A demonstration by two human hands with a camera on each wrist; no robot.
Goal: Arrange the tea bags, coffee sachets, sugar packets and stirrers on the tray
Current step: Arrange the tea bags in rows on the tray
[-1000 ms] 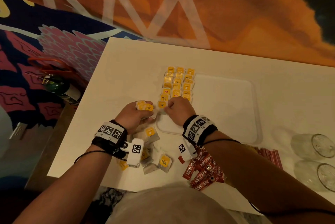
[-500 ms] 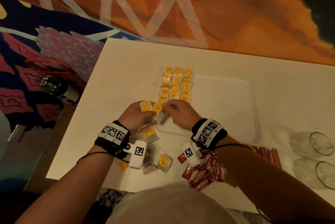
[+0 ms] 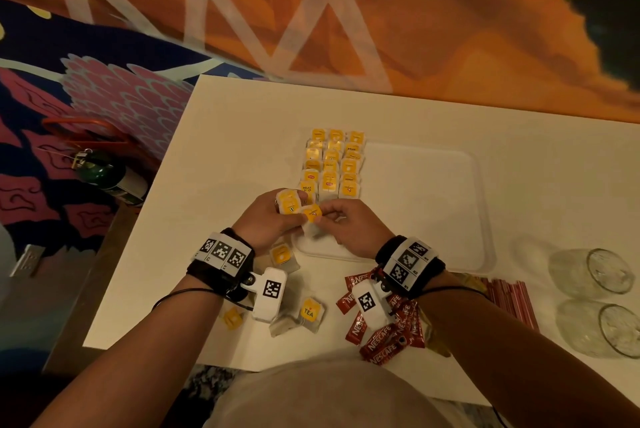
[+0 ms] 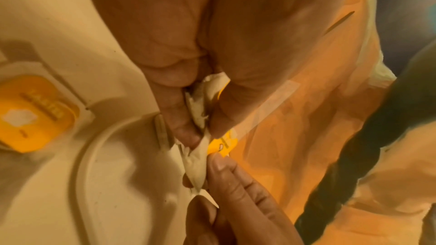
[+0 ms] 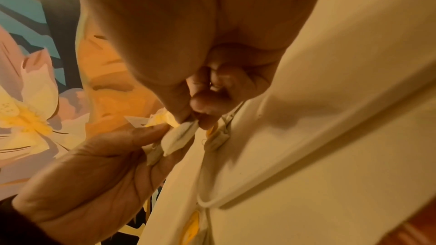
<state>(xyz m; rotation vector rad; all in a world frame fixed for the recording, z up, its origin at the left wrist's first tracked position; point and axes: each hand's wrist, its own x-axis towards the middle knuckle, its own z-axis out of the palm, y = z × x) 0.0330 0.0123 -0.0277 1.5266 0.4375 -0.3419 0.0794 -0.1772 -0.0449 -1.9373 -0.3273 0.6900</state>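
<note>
A white tray (image 3: 450,185) lies on the white table, with three neat rows of yellow-labelled tea bags (image 3: 332,164) along its left side. My left hand (image 3: 273,216) grips a small stack of tea bags (image 3: 289,200) just above the tray's near left corner. My right hand (image 3: 343,223) pinches one tea bag (image 3: 311,214) by its yellow tag, right against the left hand's stack. In the left wrist view that pinched tea bag (image 4: 198,159) hangs between both hands' fingertips. The right wrist view shows the same tea bag (image 5: 181,137) above the tray rim (image 5: 212,200).
Loose tea bags (image 3: 310,313) lie on the table under my left wrist. Red Nescafe coffee sachets (image 3: 388,334) are piled under my right wrist, with red stirrers (image 3: 509,299) beside them. Two glasses (image 3: 595,303) stand at the right edge. A green bottle (image 3: 107,178) lies left of the table.
My right hand drew back from the tea bag rows on the tray to the left hand and now pinches one tea bag from its stack. Both hands rose slightly.
</note>
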